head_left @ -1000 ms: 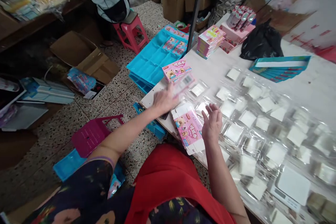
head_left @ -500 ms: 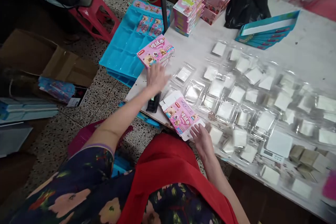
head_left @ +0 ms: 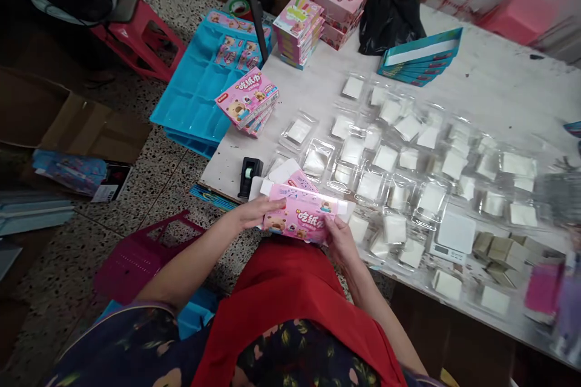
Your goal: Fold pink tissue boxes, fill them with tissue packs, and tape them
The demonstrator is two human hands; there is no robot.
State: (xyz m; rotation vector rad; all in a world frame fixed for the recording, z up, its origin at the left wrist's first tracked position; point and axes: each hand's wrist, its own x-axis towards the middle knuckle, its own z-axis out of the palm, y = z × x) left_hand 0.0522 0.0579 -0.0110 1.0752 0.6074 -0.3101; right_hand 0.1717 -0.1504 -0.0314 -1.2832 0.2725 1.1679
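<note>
A pink printed carton (head_left: 299, 211) with white end flaps is held between both hands at the table's front edge. My left hand (head_left: 255, 213) grips its left end, fingers closed on it. At the right end, my right hand (head_left: 339, 237) pinches the carton near its flap. Part of another pink carton with a white flap shows behind it. A black tape dispenser (head_left: 249, 175) stands beyond my left hand. Farther back, several pink boxes (head_left: 247, 100) lie in a small stack on the table's left edge.
Many clear plastic trays with white sheets (head_left: 370, 184) cover the table's middle. A white scale (head_left: 454, 236) sits near the front right. Blue compartment trays (head_left: 195, 84) lie left of the table. Pink box stacks (head_left: 299, 27) and a black bag (head_left: 390, 18) stand at the back.
My left hand has come back from the pink box stack to the carton at the table's front. Both hands now hold the carton, which is lifted and turned nearly level.
</note>
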